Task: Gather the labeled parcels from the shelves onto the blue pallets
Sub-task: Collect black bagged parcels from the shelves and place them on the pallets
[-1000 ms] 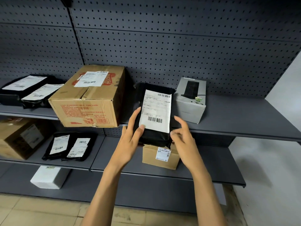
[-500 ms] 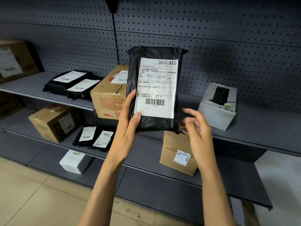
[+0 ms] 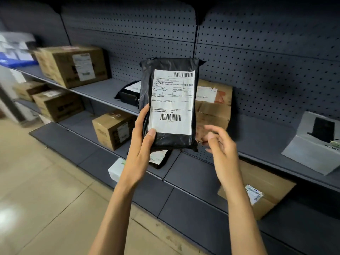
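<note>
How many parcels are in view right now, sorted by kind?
Brown cardboard boxes: 6
Black poly bags: 3, one gripped by the left hand
Grey box: 1
White box: 1
Total: 11, leaving out the blurred items at far left.

The left hand (image 3: 141, 144) grips the black parcel (image 3: 169, 105) at its lower left edge, thumb on its front. The right hand (image 3: 220, 146) hovers loosely curled just beside its lower right corner.
</note>
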The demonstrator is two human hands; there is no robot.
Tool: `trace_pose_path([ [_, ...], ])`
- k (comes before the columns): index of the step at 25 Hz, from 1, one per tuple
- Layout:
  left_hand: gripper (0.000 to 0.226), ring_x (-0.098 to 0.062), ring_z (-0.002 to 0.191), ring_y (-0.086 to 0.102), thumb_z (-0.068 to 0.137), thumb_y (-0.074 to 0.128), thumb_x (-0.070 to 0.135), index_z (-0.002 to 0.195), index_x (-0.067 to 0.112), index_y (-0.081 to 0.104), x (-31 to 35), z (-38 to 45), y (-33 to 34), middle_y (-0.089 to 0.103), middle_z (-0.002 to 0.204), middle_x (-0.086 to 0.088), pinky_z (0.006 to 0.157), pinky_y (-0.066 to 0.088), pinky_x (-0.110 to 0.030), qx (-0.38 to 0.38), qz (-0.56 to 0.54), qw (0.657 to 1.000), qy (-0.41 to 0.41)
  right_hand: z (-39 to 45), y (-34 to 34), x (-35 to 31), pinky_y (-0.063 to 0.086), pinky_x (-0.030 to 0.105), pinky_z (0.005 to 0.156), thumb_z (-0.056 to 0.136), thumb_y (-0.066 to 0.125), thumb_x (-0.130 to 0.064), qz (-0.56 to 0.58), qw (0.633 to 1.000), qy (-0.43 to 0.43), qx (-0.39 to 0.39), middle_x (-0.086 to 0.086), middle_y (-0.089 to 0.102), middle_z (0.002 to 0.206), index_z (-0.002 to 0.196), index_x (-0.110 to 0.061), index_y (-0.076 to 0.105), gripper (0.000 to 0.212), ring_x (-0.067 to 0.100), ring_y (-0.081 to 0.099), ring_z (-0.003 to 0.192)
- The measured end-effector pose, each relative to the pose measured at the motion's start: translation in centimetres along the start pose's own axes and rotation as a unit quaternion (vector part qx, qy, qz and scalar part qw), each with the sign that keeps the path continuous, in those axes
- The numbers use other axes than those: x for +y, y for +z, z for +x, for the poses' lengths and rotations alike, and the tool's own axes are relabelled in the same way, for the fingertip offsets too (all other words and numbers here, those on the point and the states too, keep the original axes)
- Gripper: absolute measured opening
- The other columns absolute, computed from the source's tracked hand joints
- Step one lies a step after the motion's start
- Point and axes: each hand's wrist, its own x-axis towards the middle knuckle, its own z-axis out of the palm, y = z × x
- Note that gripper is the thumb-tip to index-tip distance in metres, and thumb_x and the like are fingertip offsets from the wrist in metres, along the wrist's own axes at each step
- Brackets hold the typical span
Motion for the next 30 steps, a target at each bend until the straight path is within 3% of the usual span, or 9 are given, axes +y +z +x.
trace_pose_path([
  [6,0.053,-0.019,0.151,0.035,0.103,0.044,0.046,0.153,0.055,0.027,-1.5,-0.3,-10.4,0.033,0.162,0.019,0.118,0.037,-0.057,0.059,0.029,0.997,-0.031,0.5,9.9,-2.1,0.052,0.037,0.086,0.101,0.044,-0.003,0.017,0.996,-0.001,-0.083,-0.009,0.067,0.096,0.115,-0.032,0.064,0.039,0.004,0.065,0.093],
  [11,0.053,-0.012,0.142,0.046,0.103,0.044,0.038,0.153,0.050,0.031,-2.1,-0.9,-18.3,0.042,0.155,0.017,0.096,0.056,-0.026,0.107,0.010,0.994,-0.037,0.5,19.0,-3.4,0.053,0.044,0.082,0.094,0.041,0.005,0.031,0.989,-0.001,-0.144,-0.006,0.065,0.096,0.114,-0.032,0.065,0.049,0.014,0.064,0.090],
  [14,0.054,-0.013,0.138,0.050,0.101,0.046,0.042,0.153,0.050,0.033,-2.6,-1.6,-23.0,0.044,0.155,0.013,0.091,0.058,-0.029,0.136,0.022,0.989,-0.049,0.2,24.1,-4.2,0.053,0.044,0.086,0.093,0.041,0.006,0.041,0.984,-0.009,-0.173,-0.004,0.066,0.096,0.115,-0.030,0.066,0.049,0.018,0.064,0.093],
  [17,0.053,-0.005,0.129,0.056,0.101,0.043,0.040,0.152,0.049,0.033,-2.9,-2.7,-28.1,0.047,0.147,0.028,0.079,0.061,-0.030,0.177,0.032,0.981,-0.066,-0.8,29.6,-5.0,0.054,0.041,0.088,0.096,0.044,0.003,0.051,0.976,-0.010,-0.213,-0.005,0.067,0.098,0.114,-0.033,0.065,0.045,0.015,0.065,0.094],
  [20,0.053,-0.010,0.125,0.060,0.100,0.042,0.040,0.151,0.050,0.033,-3.1,-4.0,-32.3,0.050,0.144,0.031,0.078,0.063,-0.038,0.207,0.050,0.974,-0.077,-2.0,34.2,-5.6,0.055,0.037,0.090,0.099,0.047,-0.001,0.070,0.966,-0.011,-0.250,-0.004,0.068,0.101,0.115,-0.032,0.065,0.040,0.015,0.066,0.099],
  [24,0.051,-0.006,0.122,0.061,0.101,0.041,0.039,0.150,0.050,0.034,-2.8,-5.5,-36.3,0.050,0.144,0.030,0.074,0.061,-0.029,0.243,0.063,0.964,-0.090,-3.2,38.6,-6.7,0.052,0.029,0.090,0.099,0.047,0.001,0.092,0.956,-0.017,-0.279,-0.005,0.068,0.100,0.115,-0.025,0.065,0.036,0.013,0.065,0.097],
  [30,0.051,0.000,0.120,0.061,0.102,0.042,0.041,0.152,0.049,0.033,-3.6,-7.9,-40.1,0.049,0.145,0.032,0.072,0.059,-0.025,0.288,0.073,0.948,-0.116,-4.1,44.0,-6.7,0.055,0.045,0.091,0.098,0.049,-0.006,0.085,0.943,-0.024,-0.321,-0.017,0.069,0.096,0.108,-0.041,0.065,0.041,0.014,0.066,0.097],
])
